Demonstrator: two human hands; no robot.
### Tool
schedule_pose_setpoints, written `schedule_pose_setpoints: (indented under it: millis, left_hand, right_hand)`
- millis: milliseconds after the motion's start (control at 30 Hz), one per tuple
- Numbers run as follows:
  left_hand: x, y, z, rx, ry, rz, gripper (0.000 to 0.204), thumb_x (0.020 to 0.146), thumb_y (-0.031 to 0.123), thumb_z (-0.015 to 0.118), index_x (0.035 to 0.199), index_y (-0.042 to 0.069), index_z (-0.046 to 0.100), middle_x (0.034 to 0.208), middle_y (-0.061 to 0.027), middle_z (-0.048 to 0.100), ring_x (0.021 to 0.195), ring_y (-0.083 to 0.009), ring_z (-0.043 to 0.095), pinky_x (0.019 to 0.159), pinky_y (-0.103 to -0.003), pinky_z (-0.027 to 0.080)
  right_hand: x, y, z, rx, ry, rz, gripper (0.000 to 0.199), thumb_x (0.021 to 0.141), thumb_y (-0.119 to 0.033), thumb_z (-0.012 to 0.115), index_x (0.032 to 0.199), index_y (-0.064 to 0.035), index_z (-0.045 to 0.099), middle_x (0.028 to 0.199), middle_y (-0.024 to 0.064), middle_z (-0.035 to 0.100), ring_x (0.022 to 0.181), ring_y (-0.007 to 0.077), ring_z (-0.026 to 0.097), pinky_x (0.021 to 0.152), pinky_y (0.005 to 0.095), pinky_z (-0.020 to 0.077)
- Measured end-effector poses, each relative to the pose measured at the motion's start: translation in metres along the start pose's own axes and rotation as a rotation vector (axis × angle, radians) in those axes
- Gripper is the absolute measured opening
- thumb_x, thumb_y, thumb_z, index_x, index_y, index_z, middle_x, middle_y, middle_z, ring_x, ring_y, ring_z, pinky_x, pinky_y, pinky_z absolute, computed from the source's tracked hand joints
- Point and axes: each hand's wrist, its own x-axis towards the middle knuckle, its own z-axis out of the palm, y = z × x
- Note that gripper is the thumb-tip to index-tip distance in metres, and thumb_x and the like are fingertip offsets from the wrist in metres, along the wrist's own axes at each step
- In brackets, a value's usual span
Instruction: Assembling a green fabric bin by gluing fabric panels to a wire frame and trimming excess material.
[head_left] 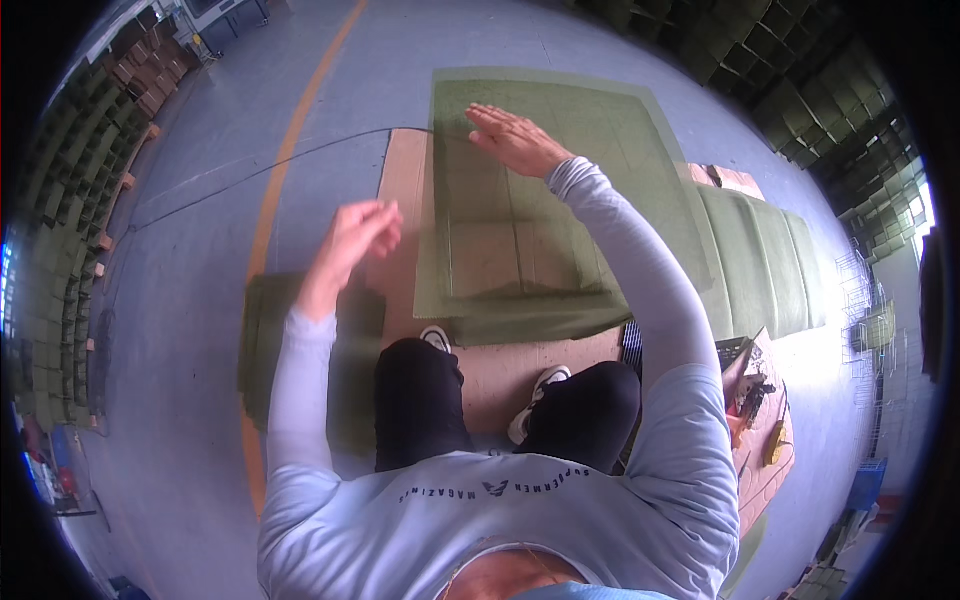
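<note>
Green mesh sheet (560, 190), flat rectangle on cardboard (405, 190); right hand (515, 140) fingers flat together, left hand (360, 230) blurred, cannot tell.

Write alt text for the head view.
A seated person's right hand presses flat on a green mesh sheet spread over cardboard on a grey floor; the left hand hovers beside it.

Olive-green mesh sheet (560, 190) on tan cardboard (500, 370); grey floor (200, 330) with orange stripe (275, 190).
</note>
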Motion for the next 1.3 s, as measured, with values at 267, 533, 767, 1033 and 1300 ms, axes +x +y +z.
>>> schedule_pose_setpoints:
  millis: [267, 533, 767, 1033, 1300]
  left_hand:
    - [0.234, 0.013, -0.006, -0.178, 0.293, 0.016, 0.035, 0.087, 0.037, 0.068, 0.089, 0.003, 0.061, 0.076, -0.0064, 0.063, 0.066, -0.0142, 0.061, 0.056, -0.028, 0.053]
    - [0.306, 0.016, 0.011, -0.198, 0.356, 0.125, 0.017, 0.080, 0.014, 0.072, 0.086, 0.000, 0.066, 0.074, -0.0053, 0.065, 0.057, -0.0109, 0.058, 0.047, -0.024, 0.046]
    - [0.307, -0.001, -0.014, -0.161, 0.443, 0.118, 0.012, 0.080, 0.010, 0.072, 0.086, 0.001, 0.067, 0.076, -0.0029, 0.066, 0.062, -0.0102, 0.060, 0.051, -0.025, 0.047]
    - [0.306, -0.016, -0.012, -0.209, 0.402, 0.130, 0.009, 0.083, 0.008, 0.069, 0.085, 0.000, 0.064, 0.077, -0.0039, 0.065, 0.064, -0.0116, 0.059, 0.057, -0.027, 0.049]
    - [0.304, -0.018, -0.017, -0.228, 0.393, 0.163, 0.011, 0.083, 0.008, 0.069, 0.087, -0.001, 0.065, 0.080, -0.0050, 0.065, 0.068, -0.0120, 0.059, 0.061, -0.026, 0.048]
  right_hand:
    - [0.004, 0.013, -0.006, 0.104, 0.072, 0.004, 0.053, 0.098, -0.037, 0.042, 0.138, -0.0018, 0.040, 0.144, 0.0175, 0.040, 0.135, 0.0308, 0.036, 0.111, 0.0394, 0.0298]
    - [-0.110, 0.242, -0.095, -0.316, 0.395, 0.939, 0.031, 0.087, -0.028, 0.054, 0.097, 0.0005, 0.063, 0.098, 0.0191, 0.067, 0.097, 0.0310, 0.064, 0.086, 0.0429, 0.0488]
    - [-0.128, 0.271, -0.069, 0.263, 0.415, 1.048, 0.030, 0.079, -0.033, 0.062, 0.088, -0.0063, 0.074, 0.084, 0.0166, 0.070, 0.085, 0.0298, 0.068, 0.080, 0.0387, 0.0526]
    - [-0.127, 0.255, -0.076, 0.355, 0.403, 1.065, 0.029, 0.078, -0.030, 0.062, 0.085, -0.0047, 0.073, 0.089, 0.0150, 0.070, 0.090, 0.0305, 0.067, 0.083, 0.0375, 0.0513]
    - [-0.081, 0.224, -0.065, -0.227, 0.312, 0.620, 0.053, 0.094, -0.042, 0.046, 0.136, -0.0096, 0.044, 0.141, 0.0106, 0.044, 0.129, 0.0274, 0.043, 0.105, 0.0392, 0.0364]
